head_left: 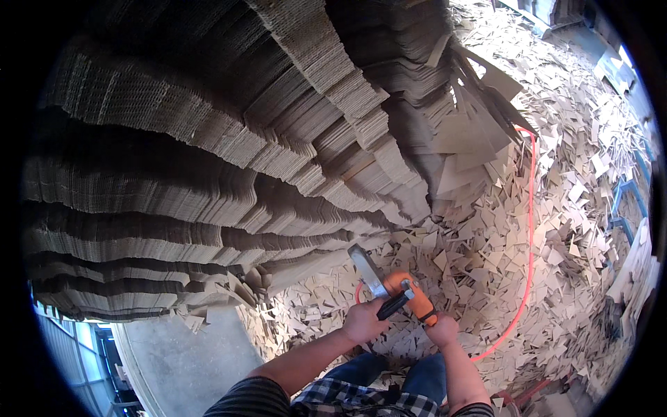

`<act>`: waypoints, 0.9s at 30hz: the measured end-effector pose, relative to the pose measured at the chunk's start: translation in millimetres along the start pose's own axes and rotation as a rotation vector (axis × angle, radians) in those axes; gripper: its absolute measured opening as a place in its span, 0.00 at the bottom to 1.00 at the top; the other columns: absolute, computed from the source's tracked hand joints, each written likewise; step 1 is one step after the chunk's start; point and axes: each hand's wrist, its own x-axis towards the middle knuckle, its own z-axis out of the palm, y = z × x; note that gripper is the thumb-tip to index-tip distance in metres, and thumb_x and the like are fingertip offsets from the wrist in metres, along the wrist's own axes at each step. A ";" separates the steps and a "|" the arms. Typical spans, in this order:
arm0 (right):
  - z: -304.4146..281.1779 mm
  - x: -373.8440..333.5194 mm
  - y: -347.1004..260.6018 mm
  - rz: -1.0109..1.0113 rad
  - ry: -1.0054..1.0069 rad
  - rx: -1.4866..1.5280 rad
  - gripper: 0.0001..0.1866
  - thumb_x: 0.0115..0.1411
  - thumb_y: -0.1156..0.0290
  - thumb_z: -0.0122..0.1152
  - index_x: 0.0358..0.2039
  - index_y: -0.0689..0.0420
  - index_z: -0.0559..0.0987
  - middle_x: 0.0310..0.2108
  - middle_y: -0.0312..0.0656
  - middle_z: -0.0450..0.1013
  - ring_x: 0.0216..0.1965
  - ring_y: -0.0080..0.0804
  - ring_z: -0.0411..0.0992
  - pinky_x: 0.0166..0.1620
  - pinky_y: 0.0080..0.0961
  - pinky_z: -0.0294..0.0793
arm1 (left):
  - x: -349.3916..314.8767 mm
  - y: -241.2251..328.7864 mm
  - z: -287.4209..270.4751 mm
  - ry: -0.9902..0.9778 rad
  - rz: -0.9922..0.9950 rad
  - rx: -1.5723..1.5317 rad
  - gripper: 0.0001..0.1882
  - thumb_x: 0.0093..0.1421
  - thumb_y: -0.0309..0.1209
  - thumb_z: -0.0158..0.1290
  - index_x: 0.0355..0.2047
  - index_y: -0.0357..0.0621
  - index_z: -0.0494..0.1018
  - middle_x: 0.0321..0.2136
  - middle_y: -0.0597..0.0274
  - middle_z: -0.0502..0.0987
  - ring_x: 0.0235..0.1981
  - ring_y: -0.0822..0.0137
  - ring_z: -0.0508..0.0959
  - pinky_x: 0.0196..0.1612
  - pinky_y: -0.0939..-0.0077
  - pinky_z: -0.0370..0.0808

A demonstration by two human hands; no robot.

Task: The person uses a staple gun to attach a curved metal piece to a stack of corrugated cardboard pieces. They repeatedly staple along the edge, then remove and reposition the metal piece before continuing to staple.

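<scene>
Left hand [363, 323]: closed on the hand tool [401, 283] beside its black side handle [395, 304]; exact finger placement cannot be told. Right hand [442, 329]: clenched about the rear end of the same tool. Neither of the hands is free.

Tool location: in front of the person's body, between the hands and the lower edge of the stacked cardboard sheets [285, 167], above a floor covered with cardboard offcuts [479, 278]. Contact between the tool's metal head [366, 270] and the stack cannot be confirmed from this view.

Step in hand, as judged: presenting the tool to the stack, head foremost. Next move calls for a firm two-handed grip, alignment of the head with the chosen sheet edge, and secure footing on the loose scrap. Keep the red hose [532, 208] clear of the feet; its connection to the tool is not visible.

Tool appearance: rounded orange body, black band near the rear, flat silver-grey head angled up and to the left. Stack appearance: brown sheets packed in layers, edges stepped and wavy, with several loose pieces [469, 142] splayed at the far right end.
</scene>
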 end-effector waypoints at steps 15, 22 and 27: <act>0.7 25.6 -7.6 -0.012 -0.086 -0.029 0.18 0.42 0.62 0.61 0.34 0.57 0.75 0.29 0.51 0.75 0.34 0.50 0.74 0.38 0.42 0.73 | 19.5 -8.1 -1.8 0.089 0.056 0.095 0.19 0.44 0.37 0.58 0.38 0.48 0.71 0.26 0.55 0.77 0.28 0.54 0.78 0.32 0.62 0.75; 9.7 25.9 -6.0 0.023 -0.096 -0.051 0.20 0.42 0.63 0.61 0.36 0.57 0.74 0.30 0.51 0.75 0.36 0.49 0.74 0.38 0.41 0.73 | 30.1 -29.1 13.2 0.058 -0.002 0.119 0.19 0.44 0.39 0.59 0.37 0.48 0.72 0.24 0.54 0.77 0.27 0.54 0.78 0.31 0.62 0.75; 24.6 26.2 6.2 -0.020 0.001 -0.021 0.18 0.41 0.63 0.62 0.33 0.57 0.75 0.28 0.50 0.75 0.34 0.49 0.74 0.37 0.41 0.73 | 21.4 -24.6 16.1 0.055 0.024 0.112 0.18 0.43 0.38 0.58 0.35 0.46 0.71 0.23 0.53 0.76 0.26 0.53 0.78 0.29 0.61 0.74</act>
